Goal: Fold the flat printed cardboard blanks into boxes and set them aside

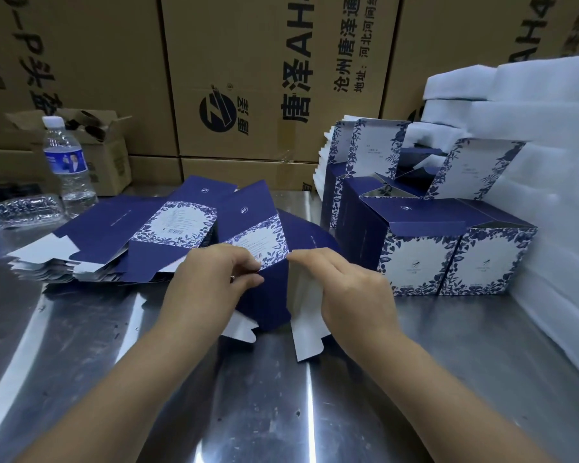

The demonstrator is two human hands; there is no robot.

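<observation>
The cardboard blank (pixel 268 305) sits in the middle of the shiny metal surface (pixel 248 396), partly lifted, with its white flaps poking out toward the person. The left hand (pixel 214 279) pinches the edge by the flowery printed panel. The right hand (pixel 345 289) has its fingers curled on the fold right beside it, so both hands are holding the same blank. The card looks thin and light. It should be stiff on the flat parts but bend easily along the creases, and a hard squeeze could dent it. Holding it by the edges near a crease seems best. The pile of flat blanks (pixel 121 228) lies to the left, and the folded boxes (pixel 448 255) stand to the right.
</observation>
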